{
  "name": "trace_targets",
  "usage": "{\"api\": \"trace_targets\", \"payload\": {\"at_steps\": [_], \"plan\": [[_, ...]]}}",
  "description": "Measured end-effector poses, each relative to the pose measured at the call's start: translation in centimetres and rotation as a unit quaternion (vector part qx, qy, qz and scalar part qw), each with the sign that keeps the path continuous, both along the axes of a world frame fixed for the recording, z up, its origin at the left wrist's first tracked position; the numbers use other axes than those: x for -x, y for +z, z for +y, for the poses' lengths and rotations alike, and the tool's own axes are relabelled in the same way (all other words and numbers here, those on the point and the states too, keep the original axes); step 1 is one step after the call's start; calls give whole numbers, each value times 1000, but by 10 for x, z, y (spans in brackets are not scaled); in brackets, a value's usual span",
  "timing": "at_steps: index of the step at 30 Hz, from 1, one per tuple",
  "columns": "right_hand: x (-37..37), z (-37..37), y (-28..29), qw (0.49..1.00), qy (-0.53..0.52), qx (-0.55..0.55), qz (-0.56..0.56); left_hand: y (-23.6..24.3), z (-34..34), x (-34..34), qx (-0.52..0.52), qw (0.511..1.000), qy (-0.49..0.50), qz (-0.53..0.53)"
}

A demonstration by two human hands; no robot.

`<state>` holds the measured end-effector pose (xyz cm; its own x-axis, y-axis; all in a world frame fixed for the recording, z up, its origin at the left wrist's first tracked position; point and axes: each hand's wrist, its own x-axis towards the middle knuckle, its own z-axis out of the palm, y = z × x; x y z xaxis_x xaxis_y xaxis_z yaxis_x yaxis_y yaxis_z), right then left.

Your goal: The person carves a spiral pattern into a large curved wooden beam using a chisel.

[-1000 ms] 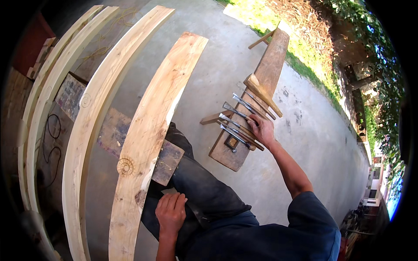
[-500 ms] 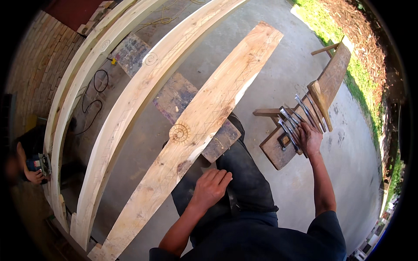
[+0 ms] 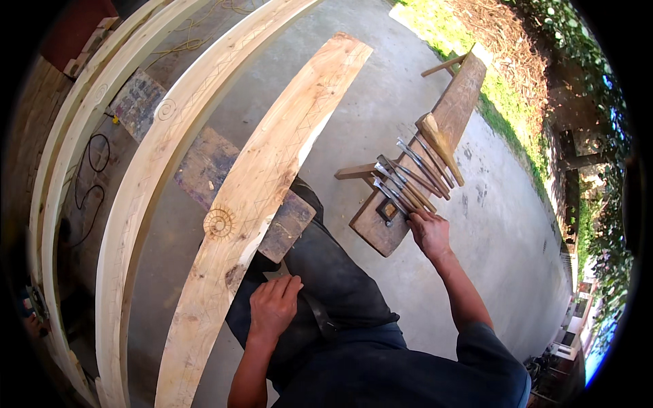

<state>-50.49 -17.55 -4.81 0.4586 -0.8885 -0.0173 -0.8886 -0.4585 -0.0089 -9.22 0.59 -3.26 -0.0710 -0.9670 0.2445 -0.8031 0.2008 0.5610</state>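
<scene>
At the near end of a narrow wooden bench (image 3: 381,234), my right hand (image 3: 431,234) has its fingers pinched at the handle end of a chisel (image 3: 397,200). Beside it several more chisels and gouges (image 3: 416,175) lie in a row across the bench, metal ends pointing left. My left hand (image 3: 273,309) rests over my thigh with its fingers curled in; whatever its palm may hold is hidden. Left of it slants a long pale plank (image 3: 258,180) with a carved spiral rosette (image 3: 219,223) and pencilled zigzags, resting across a dark stained board (image 3: 289,224).
A wooden mallet-like club (image 3: 441,149) lies beyond the chisels, and a small square dark box (image 3: 389,211) sits near the bench end. Curved beams (image 3: 146,163) stand to the left. A black cable (image 3: 85,183) runs on the concrete floor; a power tool (image 3: 34,306) shows at the far left.
The view has swung right, so everything sits further left. My right hand has drawn back from over the chisels to the handle ends. The left hand stays curled over my thigh.
</scene>
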Motion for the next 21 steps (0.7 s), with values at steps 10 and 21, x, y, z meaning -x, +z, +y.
{"api": "trace_targets", "payload": {"at_steps": [10, 21], "plan": [[1, -7, -23, 999, -7, 13, 45, 0, -5, 9, 2, 1000, -14, -12], [13, 4, -17, 996, -72, 8, -53, -3, -12, 13, 21, 998, -52, -12]]}}
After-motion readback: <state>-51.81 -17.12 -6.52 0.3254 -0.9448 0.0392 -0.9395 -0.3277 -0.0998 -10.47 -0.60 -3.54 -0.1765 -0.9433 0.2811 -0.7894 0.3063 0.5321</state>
